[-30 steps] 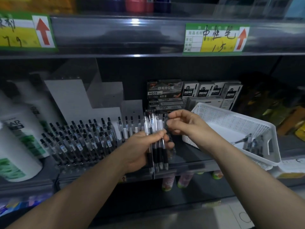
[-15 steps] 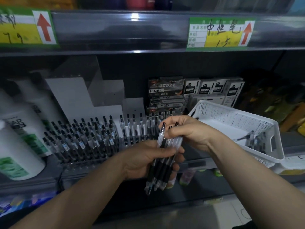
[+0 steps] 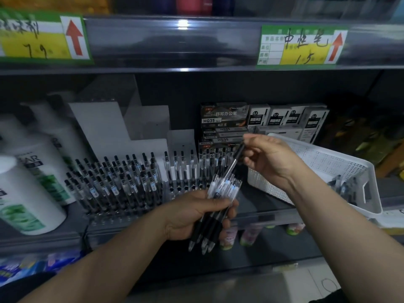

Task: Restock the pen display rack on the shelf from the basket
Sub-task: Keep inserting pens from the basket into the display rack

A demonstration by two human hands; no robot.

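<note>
Left hand (image 3: 188, 215) fingers wrapped round pen bundle (image 3: 223, 189), past shelf (image 3: 266, 202) front edge. Right hand (image 3: 271, 158) pinches one pen (image 3: 232, 166) above bundle. Rack (image 3: 113, 189) mid-shelf, basket (image 3: 328, 158) at right end.

Pen bundle (image 3: 223, 187) held, rack (image 3: 122, 191) part-filled, white basket (image 3: 317, 159)

The bundle of pens (image 3: 223, 188) had clear, glossy plastic barrels with matt black lower sleeves (rubbery, by the look), and the single pen (image 3: 235, 159) above it showed the same clear plastic with a black top. The basket (image 3: 328, 158) was white perforated plastic, matt. The display rack (image 3: 102, 127) had smooth white and clear plastic panels. The shelf-edge strip (image 3: 175, 42) was glossy clear plastic catching glare over paper price labels (image 3: 301, 47). The boxes (image 3: 223, 117) looked like printed card; the bottles (image 3: 24, 193) were smooth white plastic with a slight sheen.
</note>
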